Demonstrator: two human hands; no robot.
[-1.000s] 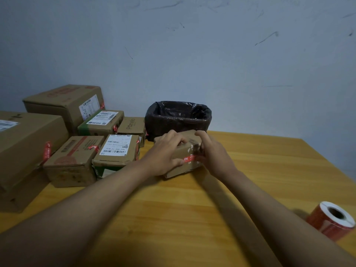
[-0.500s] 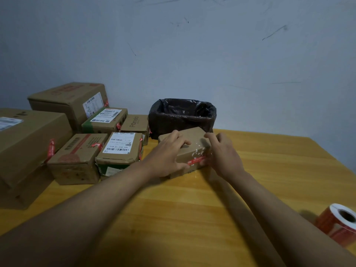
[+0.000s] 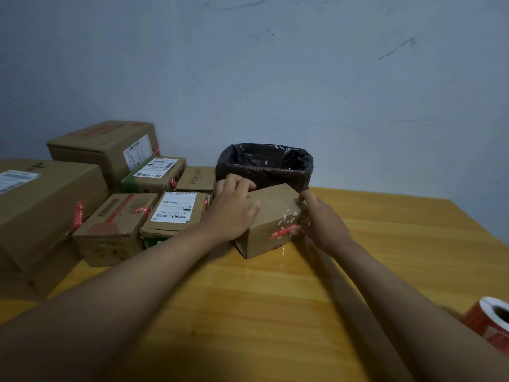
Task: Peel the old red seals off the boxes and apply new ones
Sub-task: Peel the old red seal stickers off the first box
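Centrally on the wooden table [image 3: 385, 244] stands a small cardboard box [image 3: 271, 216], just in front of a bin lined with a black bag [image 3: 264, 166]. The left hand [image 3: 234, 213] rests on the box's top and left side, fingers curled over the far upper edge, thumb laid across the top face. The right hand [image 3: 322, 221] is at the box's right end, fingers curled against the corner; its fingertips [image 3: 296, 231] touch the end of a red seal [image 3: 283, 231] that runs along the front face near the right edge. Whether the fingertips pinch the seal or only press on it cannot be determined. White torn paper residue shows on the box above the seal.

To the left, well apart from the right hand, sits a group of 6 cardboard boxes [image 3: 176, 213], several carrying white shipping labels and red seals over their edges. A roll of red seals [image 3: 490, 318] lies on its side at the table's near right edge, partly cut off by the frame.
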